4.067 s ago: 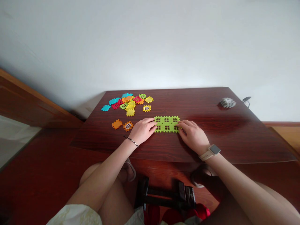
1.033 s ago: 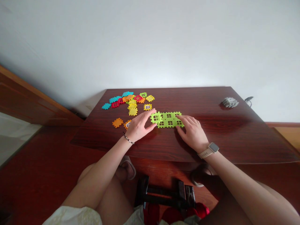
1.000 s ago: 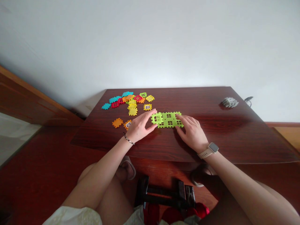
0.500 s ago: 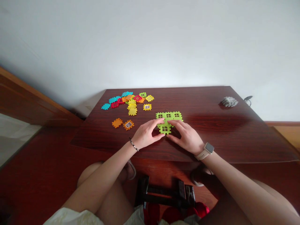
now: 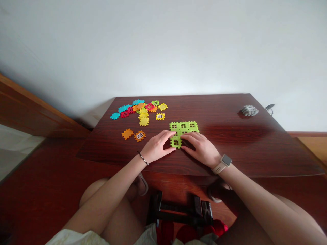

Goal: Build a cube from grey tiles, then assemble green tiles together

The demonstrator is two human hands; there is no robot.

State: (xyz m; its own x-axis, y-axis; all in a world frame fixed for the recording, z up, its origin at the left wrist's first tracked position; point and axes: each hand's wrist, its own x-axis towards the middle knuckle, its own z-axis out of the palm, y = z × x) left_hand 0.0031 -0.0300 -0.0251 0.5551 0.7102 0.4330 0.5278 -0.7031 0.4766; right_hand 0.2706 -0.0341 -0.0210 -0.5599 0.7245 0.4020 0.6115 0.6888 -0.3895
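Note:
A flat panel of joined light-green interlocking tiles (image 5: 183,126) lies on the table, most tiles with a window cut-out. A separate-looking green window tile (image 5: 176,142) sits against the near edge at its left corner. My left hand (image 5: 156,147) grips that tile from the left, thumb at its near edge, fingers on its far side over the panel. My right hand (image 5: 201,148) grips it from the right, thumb low at its near corner, fingers curled over the panel. The fingers partly cover the panel's near row. How firmly the tile is joined cannot be made out.
Left of the hands lie an orange tile (image 5: 127,133) and an orange window tile (image 5: 140,136). Behind them spreads a pile of loose blue, red, yellow, orange and green tiles (image 5: 143,114). A grey-white stack of tiles (image 5: 249,110) stands at the far right, near a dark cable (image 5: 269,108).
The near green tile has shifted left and slightly toward me, now lining up with the panel's left column. Both hands moved left with it.

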